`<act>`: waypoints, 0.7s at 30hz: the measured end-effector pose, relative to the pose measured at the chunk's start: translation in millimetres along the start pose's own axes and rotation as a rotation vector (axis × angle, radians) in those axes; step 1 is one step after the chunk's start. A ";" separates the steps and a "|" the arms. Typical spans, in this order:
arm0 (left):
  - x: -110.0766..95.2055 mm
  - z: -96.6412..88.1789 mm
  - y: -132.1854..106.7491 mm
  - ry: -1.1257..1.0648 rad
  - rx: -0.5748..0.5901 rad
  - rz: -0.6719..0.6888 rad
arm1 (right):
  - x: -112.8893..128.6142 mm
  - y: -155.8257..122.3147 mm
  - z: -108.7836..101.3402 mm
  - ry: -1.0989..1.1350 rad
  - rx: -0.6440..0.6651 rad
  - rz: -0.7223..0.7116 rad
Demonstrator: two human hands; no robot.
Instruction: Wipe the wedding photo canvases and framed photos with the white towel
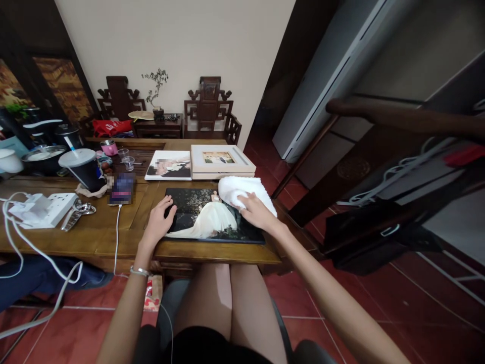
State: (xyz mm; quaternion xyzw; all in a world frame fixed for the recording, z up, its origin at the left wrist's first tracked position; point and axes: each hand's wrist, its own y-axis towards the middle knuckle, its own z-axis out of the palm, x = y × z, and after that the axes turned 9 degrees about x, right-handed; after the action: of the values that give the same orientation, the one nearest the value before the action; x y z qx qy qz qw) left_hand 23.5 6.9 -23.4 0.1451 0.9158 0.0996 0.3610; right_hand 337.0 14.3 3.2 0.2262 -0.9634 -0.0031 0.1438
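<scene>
A dark photo panel (212, 220) showing a white gown lies flat near the table's front edge. My left hand (161, 220) rests at its left edge, fingers stretched and slightly apart, holding nothing. At the panel's upper right, my right hand (255, 210) grips a bunched part of a white towel (246, 187). The towel covers that corner of the panel and drapes past its right side. Just behind the panel are a smaller photo panel (169, 166) and a pale framed box (223, 161) with a picture on top.
On the left of the wooden table (102, 240) stand a power strip (45, 207) with white cables, a metal clip-like tool (78, 213), a lidded dark cup (83, 169) and a charging phone (121, 188). A wooden chair (341, 167) stands at the right.
</scene>
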 end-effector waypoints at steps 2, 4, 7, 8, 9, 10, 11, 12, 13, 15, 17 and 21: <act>2.1 1.3 -0.2 0.027 -0.002 0.012 | 15.4 -15.6 3.9 -0.024 0.021 -0.050; 4.0 2.5 -0.7 0.041 0.008 0.025 | 36.1 -36.5 6.8 -0.027 0.048 -0.120; 5.8 3.3 -1.9 0.038 0.030 0.042 | 66.3 -67.1 6.2 0.031 0.104 -0.256; 6.0 3.3 -2.3 0.032 0.042 0.047 | 73.1 -73.6 4.5 0.053 0.130 -0.293; 6.0 3.1 -2.7 0.026 0.056 0.049 | 77.2 -77.0 2.4 0.069 0.155 -0.314; 6.0 2.9 -2.9 0.022 0.072 0.049 | 78.3 -77.0 0.2 0.078 0.171 -0.317; 5.9 2.6 -3.1 0.019 0.089 0.046 | 76.2 -73.5 -2.0 0.079 0.176 -0.305; 5.9 2.2 -3.1 0.018 0.104 0.041 | 71.1 -66.8 -3.9 0.072 0.168 -0.284; 6.0 1.9 -3.0 0.017 0.118 0.036 | 63.5 -57.3 -5.4 0.058 0.151 -0.260; 6.7 1.7 -2.5 0.013 0.140 0.030 | 43.3 -33.2 -7.2 0.014 0.106 -0.191; 8.2 2.0 -2.0 0.008 0.149 0.033 | 22.4 -7.7 -8.1 -0.028 0.068 -0.114; 12.4 4.1 -1.1 0.009 0.130 0.038 | 1.6 21.6 -6.9 -0.061 0.038 -0.037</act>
State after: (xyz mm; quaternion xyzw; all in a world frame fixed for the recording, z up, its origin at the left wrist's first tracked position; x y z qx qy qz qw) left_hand 17.5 10.3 -34.6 0.1853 0.9190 0.0472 0.3448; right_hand 328.2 33.4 11.8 0.2468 -0.9628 0.0058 0.1101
